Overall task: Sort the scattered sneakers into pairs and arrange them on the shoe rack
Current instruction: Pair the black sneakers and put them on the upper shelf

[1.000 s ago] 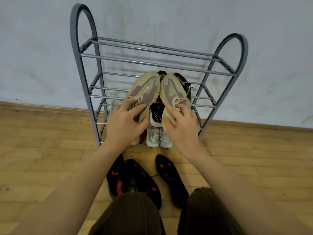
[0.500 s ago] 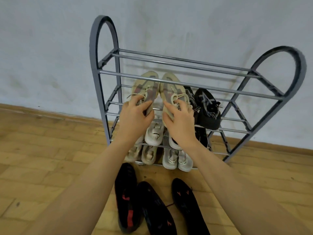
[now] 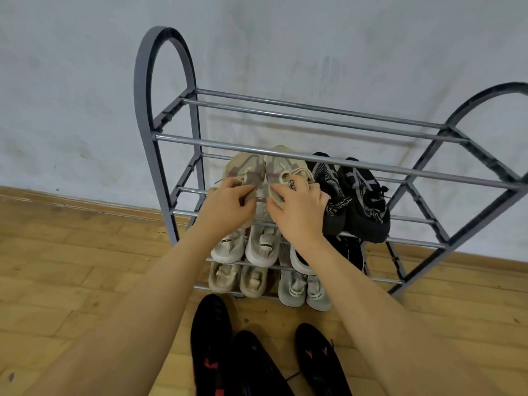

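My left hand [image 3: 228, 205] grips one beige sneaker [image 3: 247, 172], right hand [image 3: 300, 208] its mate [image 3: 281, 170], side by side on the shoe rack [image 3: 328, 160] beside black sneakers [image 3: 354, 195].

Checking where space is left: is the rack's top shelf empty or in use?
Empty. The top shelf shows only bare bars; the beige sneakers sit one tier lower.

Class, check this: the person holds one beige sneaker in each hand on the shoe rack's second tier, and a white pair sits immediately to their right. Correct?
Not quite. In the head view the pair right of the beige sneakers is black, not white. The rest stands: left hand and right hand each hold one on the shoe rack.
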Tool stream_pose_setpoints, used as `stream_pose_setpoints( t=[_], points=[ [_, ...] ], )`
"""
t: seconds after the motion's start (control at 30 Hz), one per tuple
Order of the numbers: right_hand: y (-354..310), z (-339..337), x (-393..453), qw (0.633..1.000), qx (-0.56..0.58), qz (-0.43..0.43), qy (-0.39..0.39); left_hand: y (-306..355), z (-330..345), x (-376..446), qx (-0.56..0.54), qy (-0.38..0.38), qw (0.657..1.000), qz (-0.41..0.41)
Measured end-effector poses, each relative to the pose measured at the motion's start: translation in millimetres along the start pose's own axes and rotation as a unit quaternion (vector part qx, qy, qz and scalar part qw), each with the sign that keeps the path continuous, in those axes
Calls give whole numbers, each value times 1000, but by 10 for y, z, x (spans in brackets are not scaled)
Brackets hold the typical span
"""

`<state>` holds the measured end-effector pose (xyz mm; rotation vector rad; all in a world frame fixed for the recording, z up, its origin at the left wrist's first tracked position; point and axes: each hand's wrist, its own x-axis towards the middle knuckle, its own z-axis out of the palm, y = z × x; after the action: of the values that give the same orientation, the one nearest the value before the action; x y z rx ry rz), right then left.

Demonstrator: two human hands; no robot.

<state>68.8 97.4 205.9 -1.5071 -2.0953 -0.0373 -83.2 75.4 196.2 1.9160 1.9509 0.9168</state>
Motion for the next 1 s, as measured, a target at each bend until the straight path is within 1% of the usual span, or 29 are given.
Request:
stream_pose_setpoints(
  t=[0.03, 0.07, 0.13, 0.17, 0.23, 0.3, 0.4, 0.5, 0.63, 0.73, 0.83, 0.93, 1.0],
  points=[
    [-3, 14, -13, 1000, -3, -2, 6, -48, 1, -26, -4, -18, 1000, -12],
    [-6, 20, -17, 1000, -4, 2, 6, -81, 2, -50, 15, -37, 999, -16],
    [-5, 24, -13, 1000, -1, 10, -1, -120, 19, -90, 54, -60, 997, -1],
    [-4, 23, -6, 1000, 8, 13, 0, -119, 27, -107, 49, -52, 997, 13],
    [-17, 16, 1, 999, 41, 24, 14, -118, 42, -146, 27, -14, 999, 42],
    [-67, 20, 4, 996, 77, 41, 26, -128, 48, -172, 7, 22, 998, 52],
    [-173, 72, 33, 993, 97, 56, 22, -157, -5, -161, -2, 52, 997, 51],
    [-236, 187, 49, 996, 71, 53, 12, -252, -40, -111, 19, 61, 996, 67],
    [-216, 328, -11, 998, -5, 54, -37, -340, -70, -82, 31, -3, 997, 74],
    [-167, 299, -56, 998, -3, 37, -48, -336, -111, -159, 33, 1, 998, 61],
    [-83, 210, -103, 997, 12, -6, -73, -327, -113, -235, 57, 11, 997, 56],
    [-33, 168, -90, 993, 43, -25, -106, -331, -108, -221, 31, 15, 997, 73],
    [-43, 176, -70, 994, 57, -30, -90, -328, -87, -189, 8, 20, 997, 76]
  ],
)
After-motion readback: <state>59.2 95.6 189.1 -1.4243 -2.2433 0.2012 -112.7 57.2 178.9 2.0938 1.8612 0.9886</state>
